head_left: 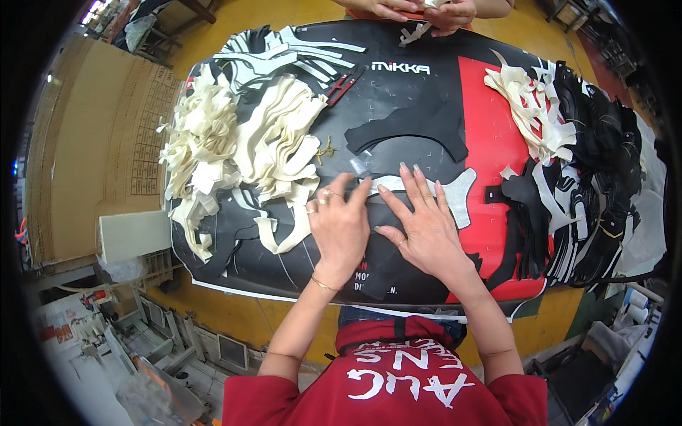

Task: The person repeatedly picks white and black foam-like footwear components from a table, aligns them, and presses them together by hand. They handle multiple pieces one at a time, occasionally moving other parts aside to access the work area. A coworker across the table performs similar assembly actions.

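Note:
A light grey-white curved fabric piece (458, 199) lies across the middle of the dark table, with its wide end toward the red area. My right hand (426, 224) rests flat on it, fingers spread and holding nothing. At the piece's left end, my left hand (337, 224) has its fingers bent, with the index fingertip touching the end in a pinch; its thumb is mostly hidden. Just beyond lies a black curved fabric piece (412, 128). Close to my left fingers are a small clear plastic bit (360, 165) and some yellowish thread scraps (325, 151).
Cream fabric strips (277, 135) are heaped at the left, below black-and-white cut pieces (273, 57). More cream strips (529, 103) and bundled black pieces (604, 149) crowd the right. Across the table, another person's hands (426, 13) handle a light piece. Cardboard (92, 142) stands at left.

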Available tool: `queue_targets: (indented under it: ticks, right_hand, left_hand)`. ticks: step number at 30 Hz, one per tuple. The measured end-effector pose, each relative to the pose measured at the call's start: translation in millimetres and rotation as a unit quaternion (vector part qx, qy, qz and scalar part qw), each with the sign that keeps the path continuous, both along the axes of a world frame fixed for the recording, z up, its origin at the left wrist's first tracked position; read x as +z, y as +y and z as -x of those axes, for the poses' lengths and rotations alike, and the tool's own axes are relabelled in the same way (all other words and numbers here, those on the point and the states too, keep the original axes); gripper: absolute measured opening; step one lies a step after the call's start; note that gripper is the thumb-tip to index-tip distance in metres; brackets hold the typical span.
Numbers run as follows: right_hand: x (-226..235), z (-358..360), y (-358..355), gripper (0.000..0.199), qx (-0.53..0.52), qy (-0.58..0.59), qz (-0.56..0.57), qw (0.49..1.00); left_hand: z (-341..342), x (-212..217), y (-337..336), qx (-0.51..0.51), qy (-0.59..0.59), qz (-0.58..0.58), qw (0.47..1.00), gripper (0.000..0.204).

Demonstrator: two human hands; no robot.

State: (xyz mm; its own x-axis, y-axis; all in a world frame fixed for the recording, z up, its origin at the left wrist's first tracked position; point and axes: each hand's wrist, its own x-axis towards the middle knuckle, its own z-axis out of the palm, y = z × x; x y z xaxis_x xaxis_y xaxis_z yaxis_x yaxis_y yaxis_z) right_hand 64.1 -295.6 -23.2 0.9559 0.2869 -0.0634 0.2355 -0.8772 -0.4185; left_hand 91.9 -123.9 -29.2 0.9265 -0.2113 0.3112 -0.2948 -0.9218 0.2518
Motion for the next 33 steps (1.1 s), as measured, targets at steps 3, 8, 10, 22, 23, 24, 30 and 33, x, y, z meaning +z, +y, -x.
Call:
queue_targets:
  ticks: [3, 8, 10, 22, 23, 24, 30, 33]
  right_hand:
    - [-1, 0, -5, 0.065, 0.022, 0.005, 0.002, 1.0]
    - [1, 7, -25, 0.075, -0.016, 0.016, 0.054, 0.998]
    - [3, 14, -34, 0.076, -0.054, 0.021, 0.046, 0.997]
    - [-2, 38, -55, 0.082, -0.132, 0.02, 0.065, 0.989]
    - [-2, 40, -57, 0.081, -0.143, 0.035, 0.076, 0.986]
    - [-3, 40, -57, 0.081, -0.148, 0.045, 0.086, 0.984]
    - [-14, 40, -59, 0.074, -0.133, -0.011, 0.07, 0.989]
    - [-27, 42, -75, 0.056, -0.167, -0.176, -0.242, 0.939]
  left_hand:
    - [13, -1, 0, -0.027, 0.054, -0.054, 0.997, 0.046]
    - [13, -1, 8, -0.009, 0.076, -0.013, 0.997, 0.05]
    - [14, -1, 6, 0.006, 0.081, -0.031, 0.996, 0.05]
    - [11, 11, -5, -0.002, 0.073, -0.037, 0.997, 0.04]
    - [10, 11, -9, 0.008, 0.042, -0.033, 0.999, 0.032]
    - [10, 12, -14, 0.01, 0.001, -0.044, 0.999, 0.027]
    - [-19, -9, -71, -0.163, 0.01, 0.046, 0.985, 0.044]
    - [-21, -26, -86, -0.169, 0.077, 0.046, 0.981, 0.052]
